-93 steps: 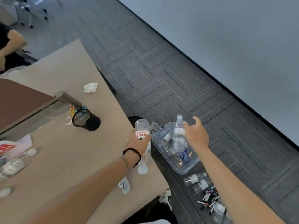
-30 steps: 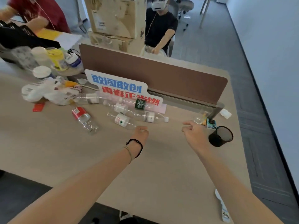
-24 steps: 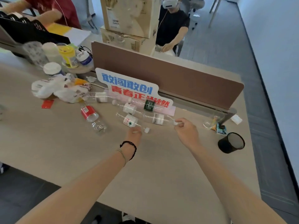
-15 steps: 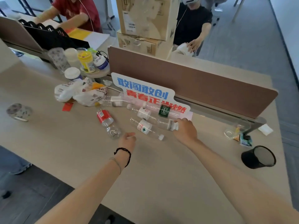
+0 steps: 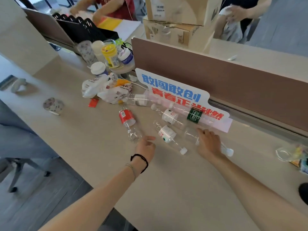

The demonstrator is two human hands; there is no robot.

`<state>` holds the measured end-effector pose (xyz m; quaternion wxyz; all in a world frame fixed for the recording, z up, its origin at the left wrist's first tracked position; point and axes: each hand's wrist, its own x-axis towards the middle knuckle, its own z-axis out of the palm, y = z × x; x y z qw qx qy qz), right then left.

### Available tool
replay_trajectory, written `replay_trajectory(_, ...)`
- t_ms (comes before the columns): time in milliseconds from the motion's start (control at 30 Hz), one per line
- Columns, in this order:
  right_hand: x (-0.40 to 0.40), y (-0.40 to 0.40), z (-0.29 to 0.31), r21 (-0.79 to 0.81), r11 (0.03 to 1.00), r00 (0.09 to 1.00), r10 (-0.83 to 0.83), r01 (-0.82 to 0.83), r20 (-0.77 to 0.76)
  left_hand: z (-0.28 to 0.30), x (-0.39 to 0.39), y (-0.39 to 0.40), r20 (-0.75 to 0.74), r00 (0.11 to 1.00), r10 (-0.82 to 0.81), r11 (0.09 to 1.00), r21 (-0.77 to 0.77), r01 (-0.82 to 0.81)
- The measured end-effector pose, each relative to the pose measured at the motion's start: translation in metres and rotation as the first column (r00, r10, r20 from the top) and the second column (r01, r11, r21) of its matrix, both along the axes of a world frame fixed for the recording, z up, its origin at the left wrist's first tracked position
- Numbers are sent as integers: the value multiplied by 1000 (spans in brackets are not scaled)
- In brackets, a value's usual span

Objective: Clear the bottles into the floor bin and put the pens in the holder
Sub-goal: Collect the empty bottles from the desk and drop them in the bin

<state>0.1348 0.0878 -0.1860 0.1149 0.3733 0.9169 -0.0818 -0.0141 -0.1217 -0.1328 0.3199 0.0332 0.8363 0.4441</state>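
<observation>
right hand (image 5: 209,143) lies palm down over a clear bottle (image 5: 191,135), fingers curled on its body in a grasp; its white cap (image 5: 229,152) sticks out past the wrist toward 4 o'clock, base toward 10 o'clock. left hand (image 5: 145,147) hovers with fingers loose, grasping nothing, fingertips just beside the base of the red-label bottle (image 5: 127,122).

count: six bottles lying on the desk (image 5: 166,180), maybe more under the clutter, view too blurred to be sure.
- red-label bottle: long axis 11 to 5 o'clock, base toward the left hand.
- white-label bottle (image 5: 168,135), between the two hands: cap toward 4 o'clock.
- second white-label bottle (image 5: 169,115): cap toward 10 o'clock.
- green-label bottle (image 5: 194,115), against the foot of the sign (image 5: 171,90).
- one clear bottle (image 5: 141,100) at 11 o'clock of the group, touching the crumpled bags (image 5: 106,90).

black pen holder (image 5: 303,192): one, cut off by the frame at 4 o'clock, well apart from the hands. no pens made out.

edges: brown divider (image 5: 233,84) closes the far side; desk's near edge runs under both forearms. bare desk surface between the bottles and that near edge.
</observation>
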Motion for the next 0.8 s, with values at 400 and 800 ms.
replay_trajectory(400,32,-10,79,-184,944,911,-316,274,-264,-3,-43,44,-278,164,-946,320,-738,594)
replay_trajectory(800,53,-54,110,-209,831,773,-556,515,-304,-47,-9,54,-71,26,-997,72,-783,618)
